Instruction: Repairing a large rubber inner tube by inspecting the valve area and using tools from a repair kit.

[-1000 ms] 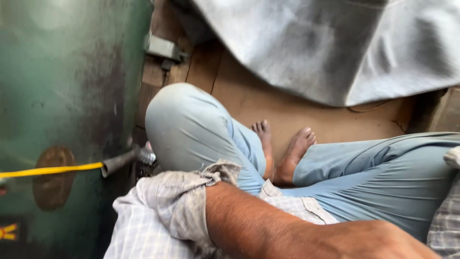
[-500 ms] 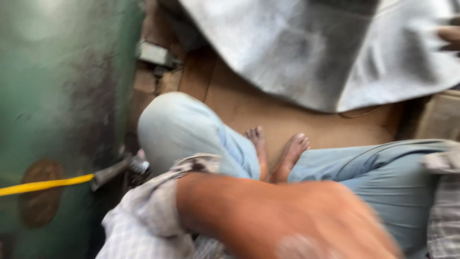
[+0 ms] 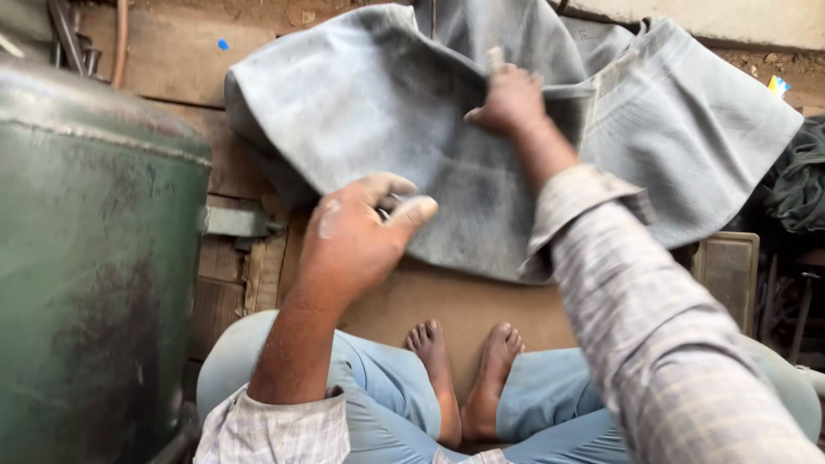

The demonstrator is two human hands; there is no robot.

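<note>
Head view: we see our left hand pinching the near edge of the large grey dusty rubber sheet between thumb and curled fingers. Our right hand, sleeve of checked cloth behind it, is closed on a fold of the same sheet further up, near its middle. The sheet lies spread over the brown wooden floor, its lower edge just beyond our two bare feet, which rest together between our knees in light blue trousers. Left of the sheet stands a green metal tank; a dark cloth heap lies to the sheet's right.
</note>
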